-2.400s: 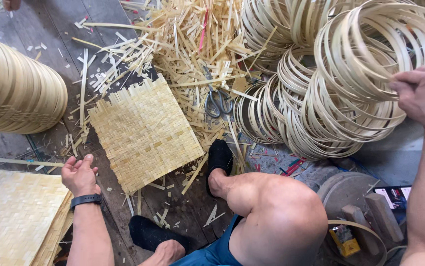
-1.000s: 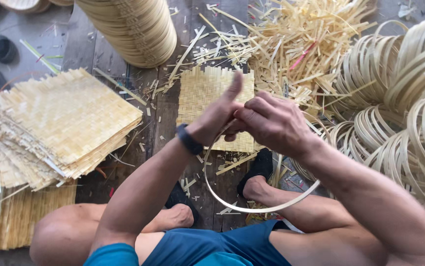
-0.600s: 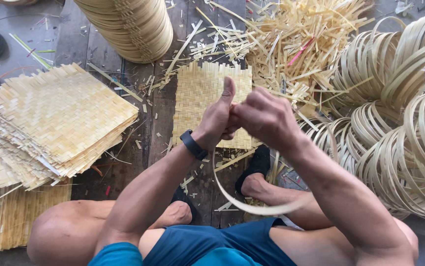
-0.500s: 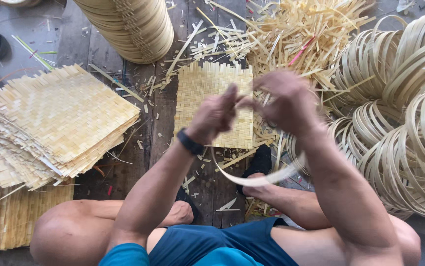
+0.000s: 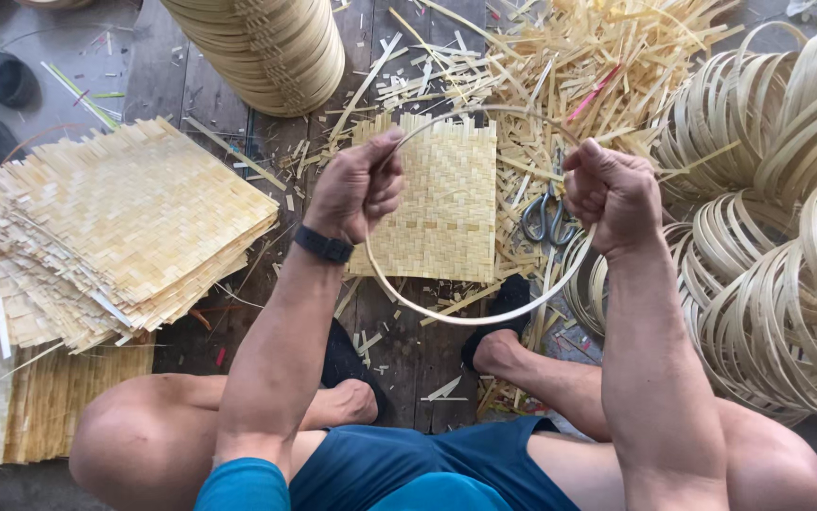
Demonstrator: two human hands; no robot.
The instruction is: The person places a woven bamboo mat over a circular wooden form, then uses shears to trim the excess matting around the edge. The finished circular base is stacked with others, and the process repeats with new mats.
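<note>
Both hands are closed on one thin bamboo hoop: left hand grips it at 9 o'clock, right hand at 3, so the ring hangs flat between them, neither nearer. Straight under it lies a square woven mat, with scissors just toward 3. Mat stack off at 9, hoop piles at 3, scrap strips at 12. No labels or packages anywhere.

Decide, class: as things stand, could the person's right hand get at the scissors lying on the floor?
Probably yes. The scissors lie in the open on the strip scraps just beside and below the right hand, with nothing over them. But that hand grips the bamboo hoop, as does the left hand, so it must let go first.
</note>
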